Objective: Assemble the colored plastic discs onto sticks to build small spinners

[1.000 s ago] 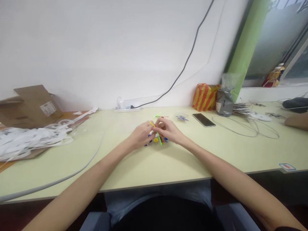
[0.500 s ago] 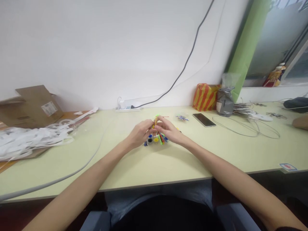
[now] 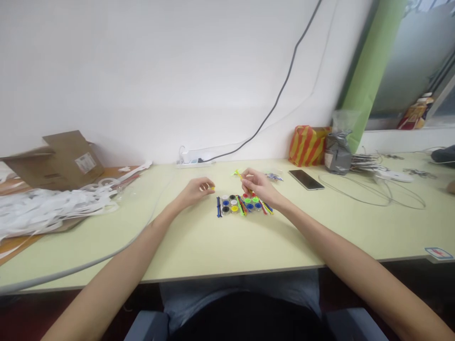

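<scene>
My left hand [image 3: 195, 192] is above the table, its thumb and fingers pinched on a small yellow piece [image 3: 213, 188] too small to name. To the right, my right hand [image 3: 259, 185] pinches a thin yellow stick [image 3: 240, 176]. A bright yellow-green piece [image 3: 235, 173] shows by the stick's far end; whether the two are joined I cannot tell. In front of the hands lie small round pieces with coloured tops, among them a yellow one [image 3: 234, 209] and a black one [image 3: 225, 210]. Dark blue strips [image 3: 219, 207] lie at their left, with multicoloured strips [image 3: 242, 205] between the round pieces.
A phone [image 3: 306, 180] and a small clear packet [image 3: 275, 176] lie right of the hands. Behind are a striped bag [image 3: 306, 146], a grey pouch [image 3: 337, 154] and a power strip [image 3: 194, 164]. White strips [image 3: 53, 208] and a cardboard box [image 3: 67, 161] lie left; a grey cable [image 3: 117, 251] crosses the table.
My hands were together over the round pieces, around a yellow item. They have moved apart, left and right, each with a yellow piece, and the round pieces are uncovered.
</scene>
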`<action>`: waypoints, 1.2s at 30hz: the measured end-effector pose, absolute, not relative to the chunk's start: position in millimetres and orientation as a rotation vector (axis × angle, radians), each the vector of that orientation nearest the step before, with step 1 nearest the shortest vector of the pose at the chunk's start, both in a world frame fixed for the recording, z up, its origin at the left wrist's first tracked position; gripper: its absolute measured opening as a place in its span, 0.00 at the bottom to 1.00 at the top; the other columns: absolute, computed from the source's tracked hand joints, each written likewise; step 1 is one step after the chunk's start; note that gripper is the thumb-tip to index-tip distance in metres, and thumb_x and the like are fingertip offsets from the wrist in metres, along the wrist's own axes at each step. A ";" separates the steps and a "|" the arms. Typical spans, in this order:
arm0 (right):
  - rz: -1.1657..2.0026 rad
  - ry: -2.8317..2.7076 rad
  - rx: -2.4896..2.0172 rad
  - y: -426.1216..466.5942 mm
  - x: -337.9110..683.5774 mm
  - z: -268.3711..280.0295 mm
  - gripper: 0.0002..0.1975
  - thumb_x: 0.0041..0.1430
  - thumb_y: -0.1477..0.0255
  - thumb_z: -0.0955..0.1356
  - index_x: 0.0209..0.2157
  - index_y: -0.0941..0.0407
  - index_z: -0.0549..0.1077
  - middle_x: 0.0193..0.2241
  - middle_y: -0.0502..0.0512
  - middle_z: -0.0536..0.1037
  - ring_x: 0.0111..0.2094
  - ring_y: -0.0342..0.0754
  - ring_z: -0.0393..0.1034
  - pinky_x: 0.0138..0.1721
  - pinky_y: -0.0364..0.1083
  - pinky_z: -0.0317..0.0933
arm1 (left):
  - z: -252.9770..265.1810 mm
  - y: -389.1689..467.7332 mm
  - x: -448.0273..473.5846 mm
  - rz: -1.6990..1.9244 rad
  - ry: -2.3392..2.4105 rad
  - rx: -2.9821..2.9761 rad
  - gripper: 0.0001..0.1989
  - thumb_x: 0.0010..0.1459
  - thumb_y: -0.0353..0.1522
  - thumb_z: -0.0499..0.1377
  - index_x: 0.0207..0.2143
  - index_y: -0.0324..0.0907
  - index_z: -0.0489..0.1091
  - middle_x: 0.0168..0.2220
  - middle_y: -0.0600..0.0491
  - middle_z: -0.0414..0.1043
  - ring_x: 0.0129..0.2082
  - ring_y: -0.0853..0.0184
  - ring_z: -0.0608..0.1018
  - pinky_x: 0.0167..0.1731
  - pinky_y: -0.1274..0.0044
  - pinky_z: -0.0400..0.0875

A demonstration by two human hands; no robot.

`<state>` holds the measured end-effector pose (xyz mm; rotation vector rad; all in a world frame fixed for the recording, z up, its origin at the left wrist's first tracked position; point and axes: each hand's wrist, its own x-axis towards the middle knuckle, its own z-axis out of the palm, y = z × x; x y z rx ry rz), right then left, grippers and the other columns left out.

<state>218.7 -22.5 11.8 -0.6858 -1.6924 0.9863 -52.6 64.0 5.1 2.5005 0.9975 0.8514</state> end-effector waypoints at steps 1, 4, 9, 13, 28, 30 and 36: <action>0.978 -1.687 -0.691 -22.3 218.8 11.3 0.16 0.63 0.56 0.67 0.34 0.52 0.61 0.20 0.43 0.68 0.18 0.40 0.61 0.21 0.40 0.57 | 5.6 66.9 -57.4 0.830 1.018 2.447 0.19 0.56 0.46 0.63 0.38 0.39 0.75 0.36 0.49 0.76 0.33 0.66 0.75 0.38 0.74 0.71; 0.971 -1.672 -0.690 -22.9 218.7 11.1 0.14 0.63 0.58 0.67 0.35 0.52 0.61 0.20 0.42 0.68 0.18 0.40 0.60 0.20 0.40 0.58 | 8.9 68.0 -64.0 0.748 1.013 2.362 0.22 0.55 0.48 0.64 0.38 0.39 0.77 0.38 0.48 0.79 0.36 0.64 0.77 0.41 0.73 0.72; 0.966 -1.670 -0.702 -23.3 217.7 10.6 0.13 0.63 0.58 0.67 0.35 0.53 0.62 0.20 0.42 0.68 0.18 0.40 0.60 0.20 0.40 0.58 | 10.2 67.3 -64.1 0.584 0.949 2.299 0.24 0.53 0.50 0.65 0.40 0.38 0.78 0.38 0.47 0.80 0.39 0.62 0.79 0.43 0.72 0.72; 0.955 -1.683 -0.730 -23.2 217.4 8.3 0.14 0.62 0.58 0.67 0.35 0.53 0.63 0.20 0.43 0.69 0.18 0.40 0.61 0.19 0.39 0.57 | 2.9 78.7 -72.2 0.529 0.923 2.354 0.23 0.53 0.50 0.66 0.40 0.40 0.79 0.43 0.47 0.79 0.43 0.61 0.78 0.43 0.73 0.71; 0.886 -1.750 -0.778 -21.5 219.1 4.2 0.12 0.63 0.60 0.66 0.36 0.54 0.65 0.22 0.45 0.70 0.19 0.40 0.62 0.20 0.39 0.57 | -1.6 92.0 -87.6 0.414 0.947 2.394 0.20 0.52 0.50 0.67 0.41 0.48 0.82 0.42 0.50 0.75 0.39 0.64 0.75 0.38 0.76 0.66; 0.900 -1.750 -0.786 -22.2 219.0 4.6 0.13 0.63 0.59 0.66 0.36 0.54 0.65 0.22 0.45 0.71 0.19 0.40 0.62 0.21 0.39 0.57 | -1.3 90.4 -86.2 0.416 0.950 2.393 0.21 0.52 0.50 0.67 0.41 0.47 0.82 0.41 0.50 0.75 0.38 0.64 0.75 0.37 0.76 0.66; 0.888 -1.761 -0.863 -24.3 217.0 7.7 0.13 0.62 0.60 0.67 0.34 0.56 0.68 0.23 0.49 0.75 0.22 0.41 0.65 0.24 0.41 0.60 | 1.8 84.7 -80.4 0.437 0.930 2.448 0.21 0.52 0.50 0.67 0.39 0.45 0.82 0.39 0.49 0.76 0.38 0.64 0.75 0.39 0.75 0.66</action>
